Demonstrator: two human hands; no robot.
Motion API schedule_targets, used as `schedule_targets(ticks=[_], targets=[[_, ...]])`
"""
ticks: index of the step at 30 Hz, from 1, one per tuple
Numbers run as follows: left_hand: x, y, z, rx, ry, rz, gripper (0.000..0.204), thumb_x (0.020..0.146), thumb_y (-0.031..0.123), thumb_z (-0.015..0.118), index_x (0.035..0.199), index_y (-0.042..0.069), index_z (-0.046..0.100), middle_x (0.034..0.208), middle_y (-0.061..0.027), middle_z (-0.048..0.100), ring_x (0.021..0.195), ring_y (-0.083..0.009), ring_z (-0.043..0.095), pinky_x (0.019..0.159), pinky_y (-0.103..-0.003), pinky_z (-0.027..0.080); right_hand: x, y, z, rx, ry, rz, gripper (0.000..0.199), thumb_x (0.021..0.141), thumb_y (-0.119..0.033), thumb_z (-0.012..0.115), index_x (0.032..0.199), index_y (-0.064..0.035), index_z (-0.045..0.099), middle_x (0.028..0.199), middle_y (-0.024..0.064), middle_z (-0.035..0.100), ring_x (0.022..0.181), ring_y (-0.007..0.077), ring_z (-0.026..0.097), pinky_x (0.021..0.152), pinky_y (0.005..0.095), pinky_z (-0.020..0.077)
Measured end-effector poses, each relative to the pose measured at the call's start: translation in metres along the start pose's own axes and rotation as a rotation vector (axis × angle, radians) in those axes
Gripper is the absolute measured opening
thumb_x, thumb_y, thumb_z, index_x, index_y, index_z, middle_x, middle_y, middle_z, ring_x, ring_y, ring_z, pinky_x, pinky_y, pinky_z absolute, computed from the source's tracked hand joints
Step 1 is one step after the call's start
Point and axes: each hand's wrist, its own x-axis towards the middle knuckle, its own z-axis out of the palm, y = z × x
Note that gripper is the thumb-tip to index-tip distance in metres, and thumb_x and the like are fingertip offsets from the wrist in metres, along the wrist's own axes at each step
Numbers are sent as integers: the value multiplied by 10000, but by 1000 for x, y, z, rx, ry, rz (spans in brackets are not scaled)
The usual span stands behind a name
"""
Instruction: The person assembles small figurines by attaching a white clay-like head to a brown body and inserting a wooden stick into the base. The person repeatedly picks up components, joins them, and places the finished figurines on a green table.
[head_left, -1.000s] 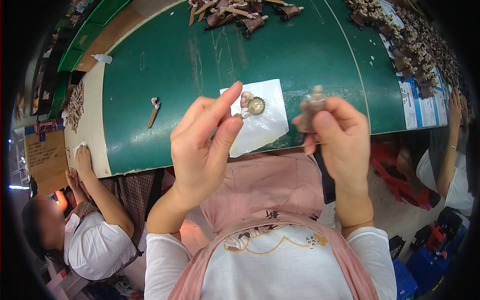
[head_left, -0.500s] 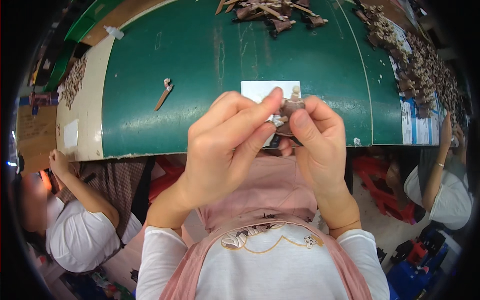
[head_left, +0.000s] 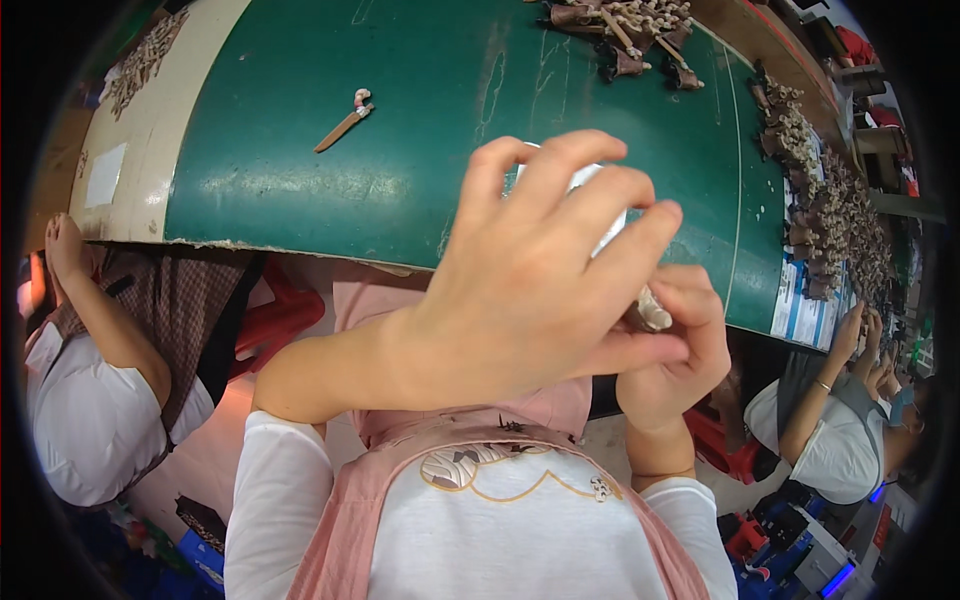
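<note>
In front of my chest, the thumb and fingers of my right hand (head_left: 675,345) pinch a small brown figurine (head_left: 653,312). Only its pale, rounded end shows; the rest is hidden behind my hands. My left hand (head_left: 545,265) reaches across from the left, back upward, with its fingers spread and curved. Its thumb stretches beneath the figurine toward my right fingers; whether it touches the piece I cannot tell. Partly covered by my left fingers, a white sheet (head_left: 607,232) lies on the green table (head_left: 270,190).
A small brown piece with a pinkish top (head_left: 345,122) lies alone on the table's left. Piles of similar figurines (head_left: 640,35) sit at the back and along the right (head_left: 835,220). Co-workers sit at left (head_left: 110,400) and right (head_left: 820,430).
My left hand has swung right and turned over, its fingers spreading off the figurine. My right hand has moved lower right with the piece. The view has shifted.
</note>
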Motion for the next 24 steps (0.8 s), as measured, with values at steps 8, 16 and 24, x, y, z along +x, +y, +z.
schedule_targets(ticks=[8, 16, 24], targets=[[-10, -2, -7, -41, -80, 12, 414, 700, 288, 747, 1007, 38, 625, 1034, -92, 639, 1211, -278, 526, 954, -448, 342, 5, -4, 10, -180, -47, -80, 198, 756, 45, 675, 940, 51, 600, 877, 183, 640, 759, 225, 630, 664, 302, 516], [-13, -62, -56, -1, 158, -356, 839, 654, 402, 798, 1339, 44, 470, 1258, -174, 517, 1154, -324, 506, 965, -389, 400, 93, 43, -10, 102, -11, 250, 191, 753, 14, 708, 928, 33, 633, 902, 115, 662, 790, 158, 640, 711, 274, 518], [-37, -133, -64, 327, -3, -519, 241, 789, 181, 711, 917, 9, 601, 830, -99, 571, 817, -241, 541, 751, -351, 436, 122, 125, -47, -531, -156, 76, 334, 728, -135, 785, 1007, -20, 643, 926, 34, 643, 815, 101, 570, 724, 241, 456]])
